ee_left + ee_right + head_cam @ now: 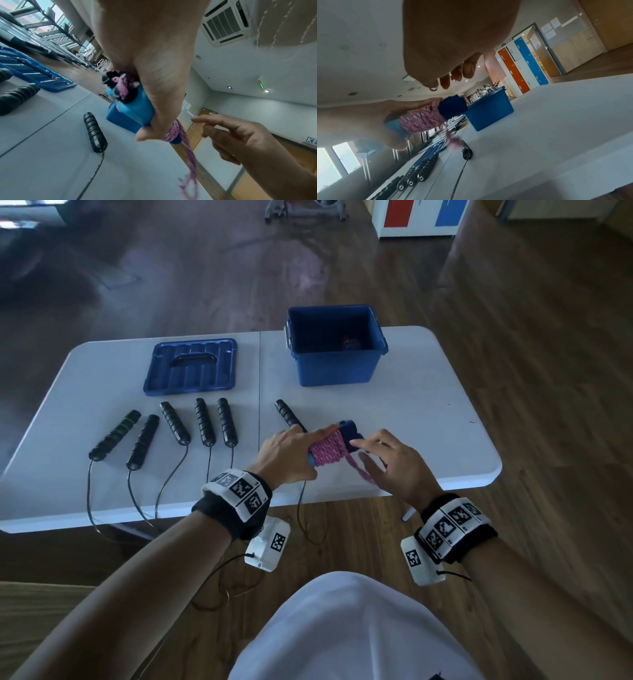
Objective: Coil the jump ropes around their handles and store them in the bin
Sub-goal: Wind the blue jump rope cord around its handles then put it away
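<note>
My left hand (291, 453) grips a pair of blue handles (349, 431) with a pink jump rope (329, 451) coiled round them, held just above the table's front edge. In the left wrist view the handles (137, 112) sit under my thumb. A loose pink tail (190, 155) hangs down from the coil (419, 121). My right hand (383, 463) hovers beside the bundle's right end with fingers (223, 121) spread and nothing in them. The blue bin (335, 368) stands open behind, with a small dark item barely visible inside.
Several black-handled jump ropes (205, 422) lie in a row on the white table (411, 405), cords trailing over the front edge; one handle (287, 414) lies just behind my left hand. The blue bin lid (191, 368) lies at back left.
</note>
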